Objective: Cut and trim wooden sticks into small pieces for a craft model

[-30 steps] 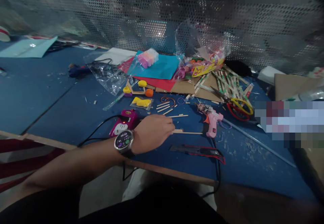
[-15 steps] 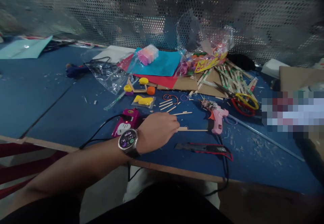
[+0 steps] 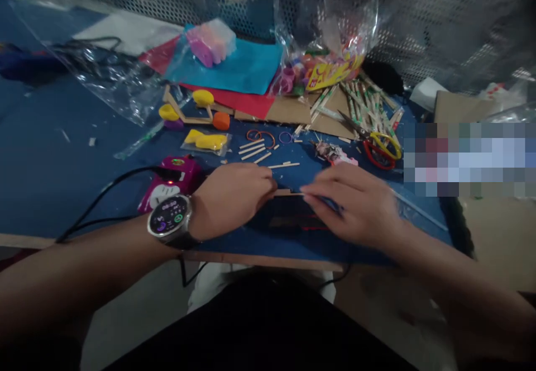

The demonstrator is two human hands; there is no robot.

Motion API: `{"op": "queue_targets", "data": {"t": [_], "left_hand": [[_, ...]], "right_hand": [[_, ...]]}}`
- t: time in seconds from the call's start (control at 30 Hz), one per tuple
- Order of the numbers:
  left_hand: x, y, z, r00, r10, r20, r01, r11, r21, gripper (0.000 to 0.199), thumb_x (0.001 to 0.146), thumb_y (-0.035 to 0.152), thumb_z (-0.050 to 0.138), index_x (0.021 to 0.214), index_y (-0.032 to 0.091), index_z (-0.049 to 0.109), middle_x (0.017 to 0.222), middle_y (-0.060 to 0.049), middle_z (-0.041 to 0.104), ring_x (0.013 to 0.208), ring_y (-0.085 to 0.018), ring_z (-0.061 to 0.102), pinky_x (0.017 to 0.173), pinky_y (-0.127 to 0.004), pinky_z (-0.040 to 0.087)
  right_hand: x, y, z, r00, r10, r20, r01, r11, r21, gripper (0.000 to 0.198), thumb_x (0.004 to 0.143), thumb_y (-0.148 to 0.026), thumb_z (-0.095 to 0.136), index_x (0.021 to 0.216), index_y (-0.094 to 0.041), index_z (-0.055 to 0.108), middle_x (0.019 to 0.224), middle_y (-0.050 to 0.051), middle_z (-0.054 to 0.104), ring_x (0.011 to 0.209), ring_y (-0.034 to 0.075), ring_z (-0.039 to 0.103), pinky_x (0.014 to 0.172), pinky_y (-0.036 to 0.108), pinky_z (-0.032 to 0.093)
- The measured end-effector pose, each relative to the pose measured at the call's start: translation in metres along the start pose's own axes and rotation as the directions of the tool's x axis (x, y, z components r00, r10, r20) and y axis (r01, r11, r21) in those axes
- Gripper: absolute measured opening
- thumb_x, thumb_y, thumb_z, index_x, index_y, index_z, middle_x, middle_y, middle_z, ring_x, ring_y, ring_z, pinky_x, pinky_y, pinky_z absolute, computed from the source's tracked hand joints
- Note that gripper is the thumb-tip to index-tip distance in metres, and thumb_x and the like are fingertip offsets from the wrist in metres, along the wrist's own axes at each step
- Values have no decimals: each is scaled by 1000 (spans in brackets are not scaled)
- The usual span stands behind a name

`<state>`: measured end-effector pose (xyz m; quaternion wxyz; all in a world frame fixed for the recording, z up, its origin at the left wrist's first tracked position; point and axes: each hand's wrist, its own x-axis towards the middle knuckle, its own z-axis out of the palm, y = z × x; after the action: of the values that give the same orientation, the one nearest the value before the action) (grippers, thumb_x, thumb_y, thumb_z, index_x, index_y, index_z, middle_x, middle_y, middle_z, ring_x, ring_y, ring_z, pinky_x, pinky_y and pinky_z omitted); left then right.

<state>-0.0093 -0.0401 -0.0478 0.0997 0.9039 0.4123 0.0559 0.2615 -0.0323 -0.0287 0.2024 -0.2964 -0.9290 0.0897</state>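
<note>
Left hand (image 3: 232, 198): fingers curled closed, gripping a thin wooden stick (image 3: 285, 192) that projects from the fingertips toward the right. Right hand (image 3: 362, 206): blurred, fingertips at the right end of the same stick; cannot tell whether they are pinched on it or only touching. Stick lies roughly crosswise between the two hands, near the front edge of the blue surface (image 3: 46, 175). Wristwatch (image 3: 170, 217) on the left wrist; just beyond it, a purple device (image 3: 167, 184) with a glowing red light and a black cable. Pink glue gun (image 3: 345, 158) partly hidden behind the right hand; utility knife (image 3: 291, 222) dim and blurred, partly under the same hand. Several short sticks (image 3: 252, 151) lie loose beyond the held one, with a yellow packet (image 3: 207, 142) to their left. Scissors (image 3: 381, 150) with red and yellow handles lie beyond the right hand, blades on cardboard (image 3: 280, 110).
</note>
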Motion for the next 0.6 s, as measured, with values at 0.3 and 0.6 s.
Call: {"op": "queue_targets", "data": {"t": [0.3,0.6], "left_hand": [[0,2,-4,999,10,30,-10,1000,19,30,110,26,52,107,21,81,109,-6,79,98,-25,71,84,-40,53],[2,2,-8,996,-45,74,48,998,-40,30,108,28,51,105,22,80,110,-7,78,101,-28,71,86,-43,54]], "right_hand": [[7,14,29,995,-72,69,74,997,-26,22,109,-21,60,102,-17,81,102,10,76,87,23,58,80,40,49],[14,13,29,987,-57,148,47,996,69,27,106,-13,59,90,-18,81,96,9,75,86,22,62,77,38,50]]}}
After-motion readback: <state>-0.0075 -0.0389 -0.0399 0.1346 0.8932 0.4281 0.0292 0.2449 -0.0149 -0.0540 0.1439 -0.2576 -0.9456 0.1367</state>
